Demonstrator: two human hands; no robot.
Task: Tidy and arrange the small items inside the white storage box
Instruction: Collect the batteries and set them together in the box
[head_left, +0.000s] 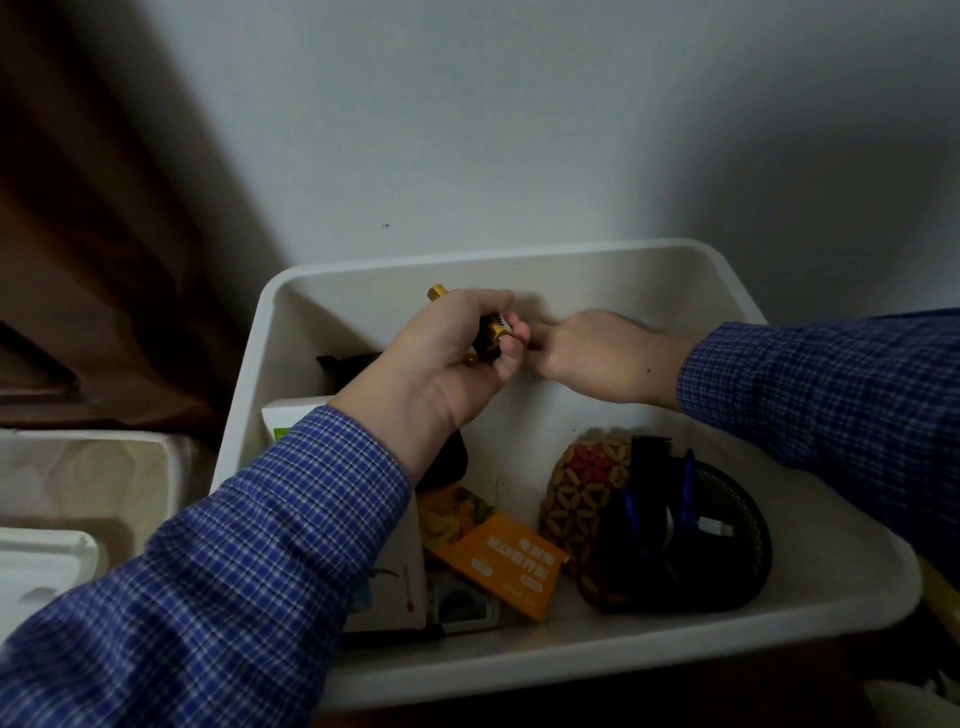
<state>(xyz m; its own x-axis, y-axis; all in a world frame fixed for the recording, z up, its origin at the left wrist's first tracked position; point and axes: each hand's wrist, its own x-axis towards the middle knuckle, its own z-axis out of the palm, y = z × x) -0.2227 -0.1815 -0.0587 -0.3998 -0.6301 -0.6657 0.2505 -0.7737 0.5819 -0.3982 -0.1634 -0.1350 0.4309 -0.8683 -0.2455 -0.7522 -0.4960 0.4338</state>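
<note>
Head camera looks down into the white box (519, 270), and I have both hands over its far half, around twelve o'clock from the middle of the box. My left hand (447, 364) is curled round a small bundle of gold-and-black batteries (493, 335), one gold tip poking out past the knuckles toward eleven o'clock; I judge I am holding them together so the loose ones end up as one group instead of rolling about the floor of the box. My right hand (597, 358) reaches in from three o'clock, its fingertips meeting the left hand at the batteries. Those fingers are turned away from the lens, so I cannot tell whether they pinch a battery or only touch it. At five o'clock in the box a black mesh basket (737, 525) holds blue pens and a white cable plug, with a woven patterned pouch (576, 499) leaning against it. An orange packet (511, 564) lies at six o'clock over other cards. My left sleeve (249, 561) covers a white carton at eight o'clock and something dark beneath the wrist. How many batteries I hold is hidden by the fingers, and the dim light blurs the packet's print.
</note>
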